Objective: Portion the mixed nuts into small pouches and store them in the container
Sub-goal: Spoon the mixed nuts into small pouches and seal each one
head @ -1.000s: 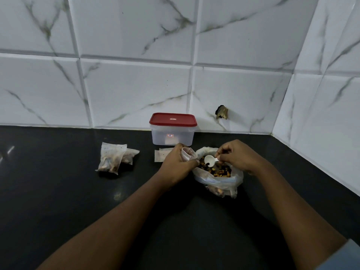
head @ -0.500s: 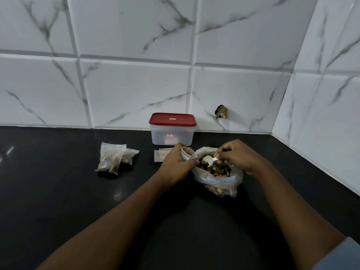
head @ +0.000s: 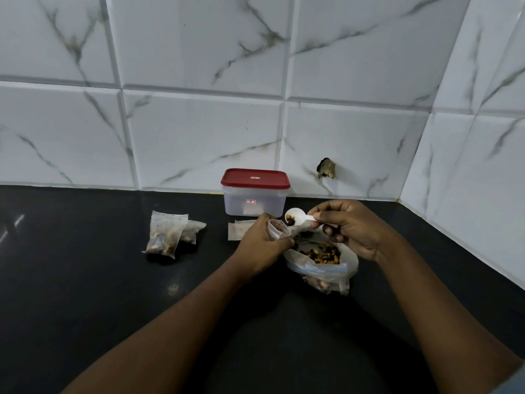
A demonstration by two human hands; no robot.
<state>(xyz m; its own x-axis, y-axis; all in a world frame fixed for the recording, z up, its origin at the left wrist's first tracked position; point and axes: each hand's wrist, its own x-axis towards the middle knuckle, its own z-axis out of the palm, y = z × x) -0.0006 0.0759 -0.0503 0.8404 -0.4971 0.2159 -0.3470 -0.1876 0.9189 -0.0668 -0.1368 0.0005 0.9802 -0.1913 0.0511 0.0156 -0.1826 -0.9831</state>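
Two filled pouches (head: 166, 234) lie on the desk (head: 85, 294), left of the closed container (head: 254, 194). Left grip (head: 262, 240) pinches a third pouch (head: 277, 228) open. Right grip (head: 349, 226) pinches a loaded spoon (head: 297, 217) at its mouth, above the nut bag (head: 322, 261). Judged roughly midway: filling, storing outstanding.

Blocked at the worktop's (head: 85, 294) back edge by the red-lidded container (head: 254, 199) against the wall (head: 199, 137), a flat pouch (head: 235, 231) just before it. Crowded toward the right back corner by the bag of nuts (head: 321, 270), with left hand (head: 262, 243) and right hand (head: 352, 226) over it; barred left of centre by two filled pouches (head: 166, 234). Open toward the left edge.
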